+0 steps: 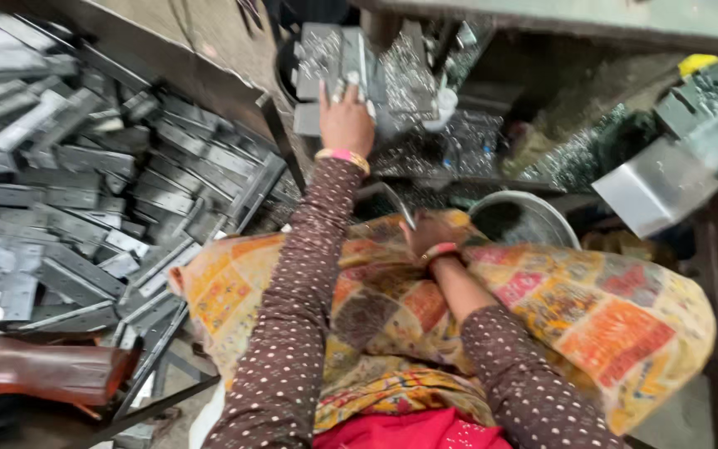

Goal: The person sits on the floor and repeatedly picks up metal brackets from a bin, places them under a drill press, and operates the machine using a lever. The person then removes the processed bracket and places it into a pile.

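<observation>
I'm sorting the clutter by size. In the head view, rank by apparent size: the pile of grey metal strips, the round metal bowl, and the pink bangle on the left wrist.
1. Pile of grey metal strips, largest.
2. Round metal bowl, partly hidden by the patterned cloth.
3. Pink bangle, smallest.

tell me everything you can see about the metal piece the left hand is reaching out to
The metal piece is a flat, grey, rectangular block or plate, dull like unpolished steel, with shiny shavings sprinkled over it. It sits at the top of the view on a machine bed, next to similar grey parts. The left hand rests on its lower edge, fingers spread over the surface. Motion blur hides finer detail, so holes or markings cannot be made out.
</observation>
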